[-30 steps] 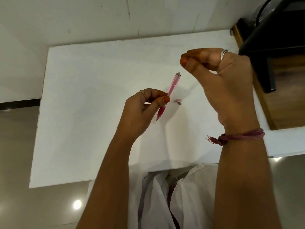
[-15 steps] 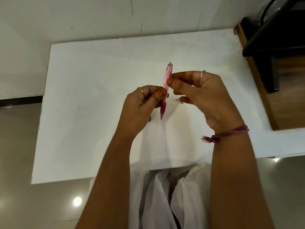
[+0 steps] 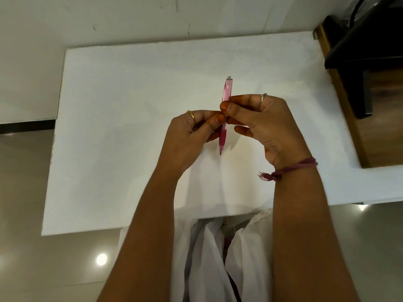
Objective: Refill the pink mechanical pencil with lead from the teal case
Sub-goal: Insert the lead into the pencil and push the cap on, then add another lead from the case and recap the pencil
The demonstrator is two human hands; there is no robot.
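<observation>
The pink mechanical pencil [image 3: 226, 92] stands nearly upright above the white table [image 3: 122, 118], tip down and its pale top end up. My left hand [image 3: 192, 136] pinches its lower barrel between thumb and fingers. My right hand [image 3: 261, 120] pinches the middle of the barrel from the right side. Both hands meet at the pencil over the table's middle. The teal case is not visible; my hands hide the table surface beneath them.
A wooden cabinet [image 3: 357, 118] with a black object [image 3: 362, 51] on it stands at the table's right edge. A white wall runs behind the table. White clothing [image 3: 218, 258] hangs below the near table edge, over a glossy floor.
My right hand came down from up high on the right and closed on the pencil's barrel. The pencil turned from tilted to nearly upright. The small pink piece on the table is now hidden.
</observation>
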